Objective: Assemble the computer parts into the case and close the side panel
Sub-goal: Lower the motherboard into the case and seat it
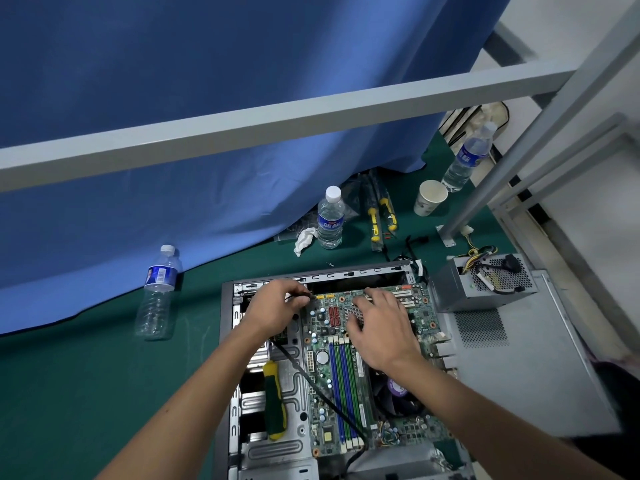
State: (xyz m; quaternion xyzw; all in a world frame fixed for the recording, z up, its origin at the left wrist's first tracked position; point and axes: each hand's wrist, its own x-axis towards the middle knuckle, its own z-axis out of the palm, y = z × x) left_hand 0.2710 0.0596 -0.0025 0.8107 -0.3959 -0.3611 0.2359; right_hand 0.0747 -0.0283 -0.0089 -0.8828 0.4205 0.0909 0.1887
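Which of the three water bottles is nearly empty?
The leftmost bottle, by the blue curtain. It looks crumpled and drained; the middle bottle and right bottle hold more water.

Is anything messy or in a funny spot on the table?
Yes. A green and yellow screwdriver lies loose inside the open computer case, beside the motherboard. A crumpled tissue sits by a water bottle. Nothing looks spilled.

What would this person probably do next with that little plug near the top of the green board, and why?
Probably press the connector down onto the motherboard edge. The left hand pinches a small dark cable end right at the board's top corner, while the right hand rests flat on the board, seemingly steadying it. Whether it is already seated cannot be told.
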